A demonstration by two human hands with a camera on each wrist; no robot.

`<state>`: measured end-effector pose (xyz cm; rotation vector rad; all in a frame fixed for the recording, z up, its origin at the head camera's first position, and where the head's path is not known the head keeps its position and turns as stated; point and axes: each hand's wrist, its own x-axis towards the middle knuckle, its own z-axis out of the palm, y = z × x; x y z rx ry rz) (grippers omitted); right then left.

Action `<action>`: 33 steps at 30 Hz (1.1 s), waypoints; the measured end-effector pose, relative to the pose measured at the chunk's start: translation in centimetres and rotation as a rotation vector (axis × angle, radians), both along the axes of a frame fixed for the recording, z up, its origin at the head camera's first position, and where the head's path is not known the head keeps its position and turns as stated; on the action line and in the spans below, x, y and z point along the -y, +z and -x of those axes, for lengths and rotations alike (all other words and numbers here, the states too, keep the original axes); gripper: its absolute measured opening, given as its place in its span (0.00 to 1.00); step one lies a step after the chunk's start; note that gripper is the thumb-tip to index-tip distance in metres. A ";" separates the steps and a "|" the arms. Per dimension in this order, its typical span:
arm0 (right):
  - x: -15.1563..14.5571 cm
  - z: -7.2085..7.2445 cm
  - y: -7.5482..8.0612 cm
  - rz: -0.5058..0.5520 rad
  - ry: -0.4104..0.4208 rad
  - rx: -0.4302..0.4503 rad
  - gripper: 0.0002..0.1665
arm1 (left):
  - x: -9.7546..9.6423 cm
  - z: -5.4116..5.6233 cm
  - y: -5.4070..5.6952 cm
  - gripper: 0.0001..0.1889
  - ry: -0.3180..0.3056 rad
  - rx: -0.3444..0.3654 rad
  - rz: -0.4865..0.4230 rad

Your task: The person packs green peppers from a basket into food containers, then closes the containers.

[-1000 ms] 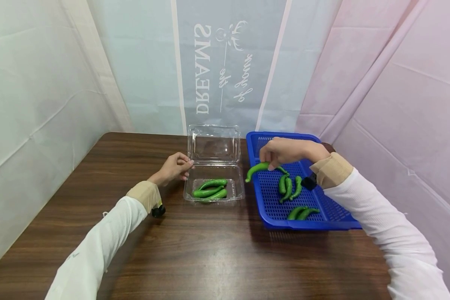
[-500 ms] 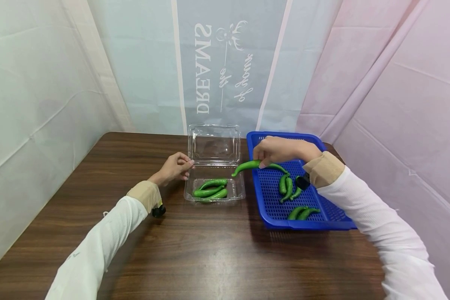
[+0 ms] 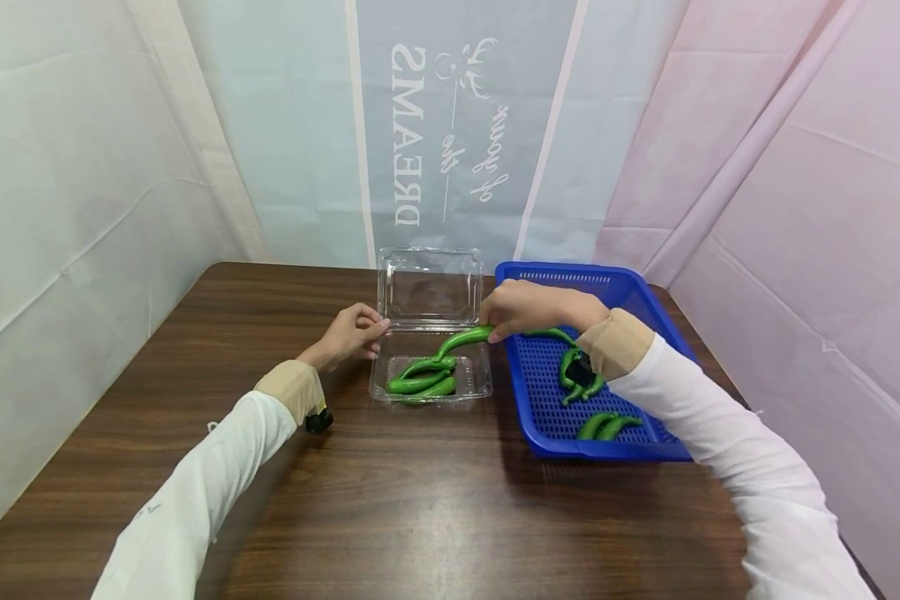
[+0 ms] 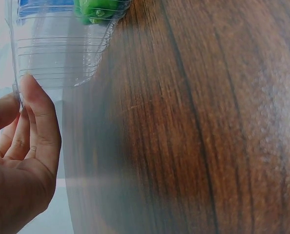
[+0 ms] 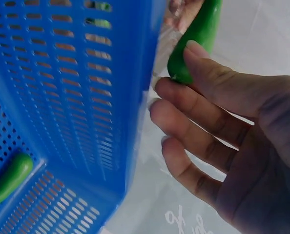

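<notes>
My left hand pinches the left edge of a clear plastic clamshell box near its hinge; thumb and finger meet on that thin rim in the left wrist view. The box's lid stands raised at the back. Three green chili peppers lie in the box. Between thumb and forefinger, my right hand holds another green chili pepper by one end. That pepper slants over the box, its far tip close above the peppers inside. In the right wrist view the hand is beside the basket's wall.
A blue perforated basket stands right of the box, with several green chili peppers inside, some partly hidden by my right wrist. Both rest on a dark wooden table. Pale fabric hangs behind and at the sides.
My right hand has moved left from above the basket to the box's right side, carrying the chili pepper over the box. My left hand has stayed on the box's edge.
</notes>
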<state>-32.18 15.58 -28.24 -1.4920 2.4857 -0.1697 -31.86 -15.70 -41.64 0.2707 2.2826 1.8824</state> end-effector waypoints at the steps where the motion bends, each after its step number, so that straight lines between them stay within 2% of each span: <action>1: 0.2 0.0 -0.2 0.001 0.000 -0.011 0.06 | 0.0 0.0 0.0 0.11 -0.001 0.001 0.002; 8: 1.5 -0.1 -2.2 0.010 -0.043 -0.057 0.09 | 0.1 0.2 -0.2 0.12 0.000 -0.012 0.015; 13: 2.2 -0.2 -3.4 -0.002 -0.013 -0.032 0.06 | 0.2 0.1 -0.2 0.12 0.000 -0.009 0.015; 20: 2.9 -0.2 -4.2 -0.028 0.021 0.022 0.05 | 0.1 0.3 -0.3 0.11 0.002 -0.014 0.010; 27: 3.5 -0.2 -4.9 -0.066 -0.007 0.065 0.06 | 0.0 0.2 -0.2 0.12 0.000 0.005 -0.013; 33: 3.9 -0.3 -5.5 -0.115 -0.024 0.059 0.08 | 0.0 0.1 -0.1 0.12 -0.001 0.000 -0.001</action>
